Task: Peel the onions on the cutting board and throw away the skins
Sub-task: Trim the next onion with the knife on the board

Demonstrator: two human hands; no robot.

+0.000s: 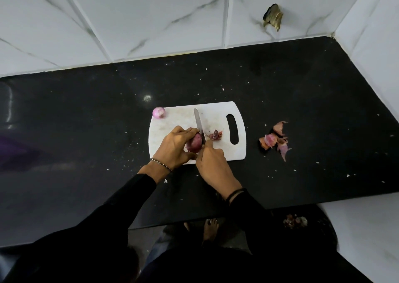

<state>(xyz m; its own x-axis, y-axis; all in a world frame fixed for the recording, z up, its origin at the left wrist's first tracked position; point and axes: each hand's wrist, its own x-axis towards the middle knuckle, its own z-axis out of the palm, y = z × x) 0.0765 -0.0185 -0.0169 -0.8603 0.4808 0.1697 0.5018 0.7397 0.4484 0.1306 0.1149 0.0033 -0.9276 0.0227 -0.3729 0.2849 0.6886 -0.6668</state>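
A white cutting board [218,114] with a handle slot lies on the black counter. My left hand [174,146] grips a red onion [194,143] on the board. My right hand [212,161] holds a knife [198,123], its blade lying against the onion's right end and pointing away from me. A cut-off onion end [215,135] lies just right of the blade. A peeled pale-purple onion [159,112] sits at the board's far left corner.
A heap of onion skins [276,140] lies on the black counter [86,120] right of the board. White marble tiles rise behind and to the right. More scraps [294,220] lie on the floor below the counter edge, near my foot [211,228].
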